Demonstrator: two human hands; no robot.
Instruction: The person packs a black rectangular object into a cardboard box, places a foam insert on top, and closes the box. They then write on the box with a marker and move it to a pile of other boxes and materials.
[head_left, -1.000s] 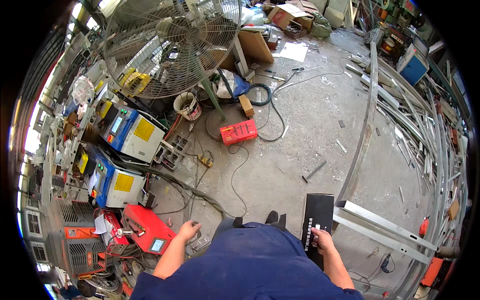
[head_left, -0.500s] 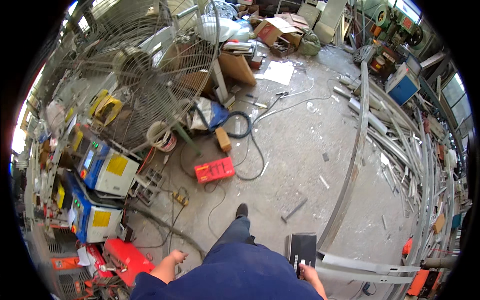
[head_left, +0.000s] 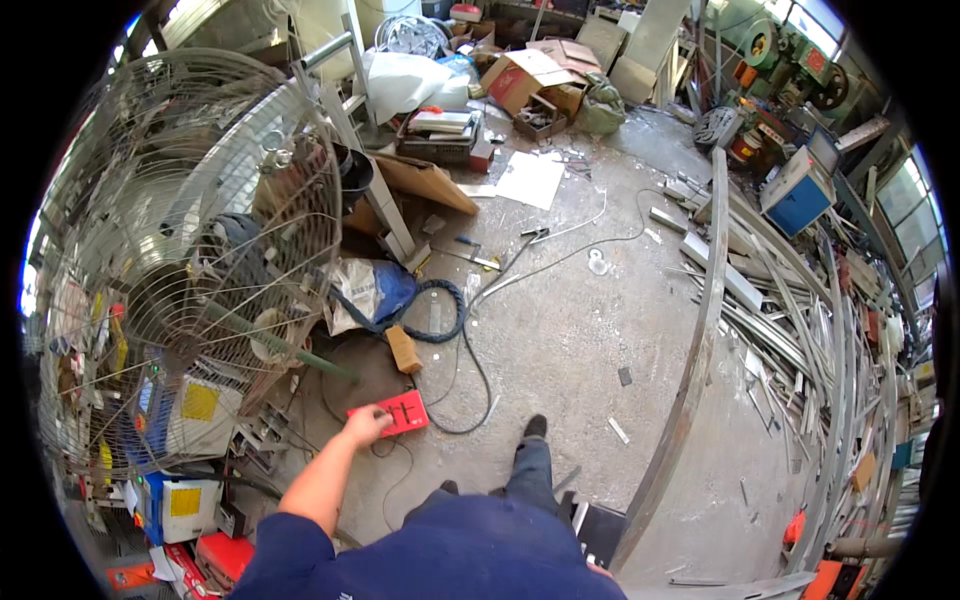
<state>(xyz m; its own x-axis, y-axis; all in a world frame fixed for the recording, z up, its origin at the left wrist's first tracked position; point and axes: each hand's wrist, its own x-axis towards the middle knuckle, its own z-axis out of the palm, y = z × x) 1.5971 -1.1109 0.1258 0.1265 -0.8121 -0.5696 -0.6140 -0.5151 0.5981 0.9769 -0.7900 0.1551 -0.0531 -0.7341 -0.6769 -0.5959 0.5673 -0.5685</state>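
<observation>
My left hand is stretched forward on a bare forearm, and in the head view it overlaps the left end of a small red box lying on the concrete floor. Its fingers curl downward, and I cannot tell whether it touches the box. Only a sliver of my right hand shows at the bottom edge, at the lower end of a flat black case that hangs beside my leg. One dark shoe is stepped forward.
A large wire-caged fan fills the left. Blue-and-white machines with yellow panels stand below it. A blue hose coil and cables lie ahead. A long curved metal beam and piled metal profiles line the right. Cardboard boxes sit at the back.
I have walked forward toward the fan. My left hand swung from beside my hip out over the red box. The black case stayed in my right hand and slid lower in view.
</observation>
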